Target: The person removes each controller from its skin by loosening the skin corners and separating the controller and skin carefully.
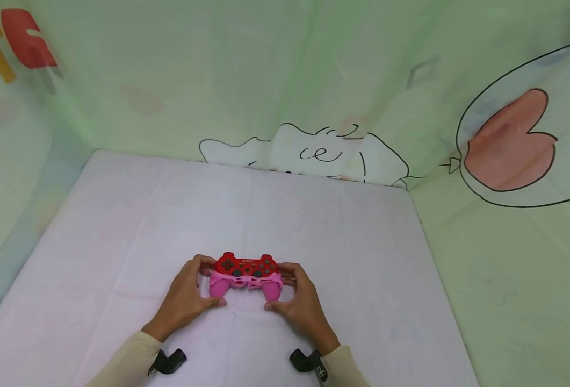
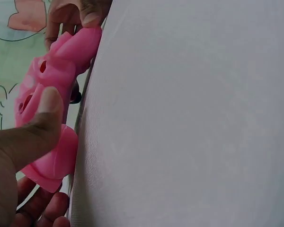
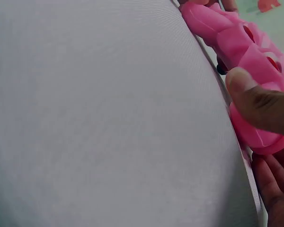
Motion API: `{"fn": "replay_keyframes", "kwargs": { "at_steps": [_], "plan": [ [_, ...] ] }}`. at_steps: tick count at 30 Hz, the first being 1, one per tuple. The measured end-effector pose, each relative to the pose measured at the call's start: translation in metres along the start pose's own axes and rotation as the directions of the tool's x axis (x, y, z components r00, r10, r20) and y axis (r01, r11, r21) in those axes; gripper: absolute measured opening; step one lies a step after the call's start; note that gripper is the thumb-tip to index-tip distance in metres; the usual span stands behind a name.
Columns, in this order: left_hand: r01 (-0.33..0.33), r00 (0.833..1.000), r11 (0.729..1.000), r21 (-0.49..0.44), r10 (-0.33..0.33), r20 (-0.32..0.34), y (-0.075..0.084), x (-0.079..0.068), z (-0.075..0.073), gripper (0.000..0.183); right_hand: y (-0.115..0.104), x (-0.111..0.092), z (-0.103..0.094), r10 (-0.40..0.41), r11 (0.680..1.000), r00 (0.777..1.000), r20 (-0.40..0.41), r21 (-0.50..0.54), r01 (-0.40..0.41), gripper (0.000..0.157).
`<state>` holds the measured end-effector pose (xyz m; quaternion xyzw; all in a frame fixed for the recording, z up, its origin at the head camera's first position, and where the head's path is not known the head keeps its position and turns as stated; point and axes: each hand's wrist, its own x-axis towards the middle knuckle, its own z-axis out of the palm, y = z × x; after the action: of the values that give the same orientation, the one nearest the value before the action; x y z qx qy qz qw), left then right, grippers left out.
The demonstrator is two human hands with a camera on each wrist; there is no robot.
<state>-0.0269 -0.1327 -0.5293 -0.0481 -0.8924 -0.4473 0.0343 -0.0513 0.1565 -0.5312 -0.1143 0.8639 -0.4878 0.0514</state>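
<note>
A red game controller (image 1: 247,265) with a Sony label lies between the two hands, its buttons and sticks facing up. A pink rubbery sleeve (image 1: 272,291) wraps its two grips and front edge, while the red upper part is bare. My left hand (image 1: 185,293) grips the left side, thumb at the grip's end and fingers at the upper corner. On the other side, my right hand (image 1: 305,303) holds it likewise. Both wrist views show the pink sleeve (image 2: 54,71) edge-on with a thumb over it; red shows through slots in the sleeve (image 3: 234,42).
A white-covered table (image 1: 352,258) spreads around the hands. Pale green cloth walls (image 1: 178,70) with printed drawings rise along its back and sides. A black wrist device (image 1: 168,362) sits at each cream sleeve.
</note>
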Motion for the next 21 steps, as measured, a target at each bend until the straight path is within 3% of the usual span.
{"fn": "replay_keyframes", "kwargs": {
  "at_steps": [3, 8, 16, 21],
  "plan": [
    [-0.003, 1.0, 1.0, -0.014, 0.002, -0.012, -0.001, -0.002, 0.001, 0.08, 0.0, -0.001, 0.002, -0.006, 1.0, 1.0, -0.004, -0.011, 0.006, 0.088],
    [0.011, 1.0, 1.0, -0.028, -0.012, -0.025, -0.005, -0.002, 0.0, 0.067, 0.006, 0.002, 0.001, -0.021, 0.999, 0.999, -0.035, 0.033, 0.022, 0.072],
    [-0.002, 1.0, 0.999, -0.044, 0.001, -0.01, -0.008, 0.001, -0.002, 0.062, 0.008, 0.005, -0.008, -0.041, 0.99, 0.999, 0.006, 0.133, 0.04, 0.056],
    [-0.019, 0.999, 1.0, -0.011, 0.018, -0.028, -0.008, 0.0, -0.002, 0.06, 0.007, 0.004, -0.009, -0.036, 0.993, 0.999, 0.012, 0.111, 0.034, 0.049]
  ]
}}
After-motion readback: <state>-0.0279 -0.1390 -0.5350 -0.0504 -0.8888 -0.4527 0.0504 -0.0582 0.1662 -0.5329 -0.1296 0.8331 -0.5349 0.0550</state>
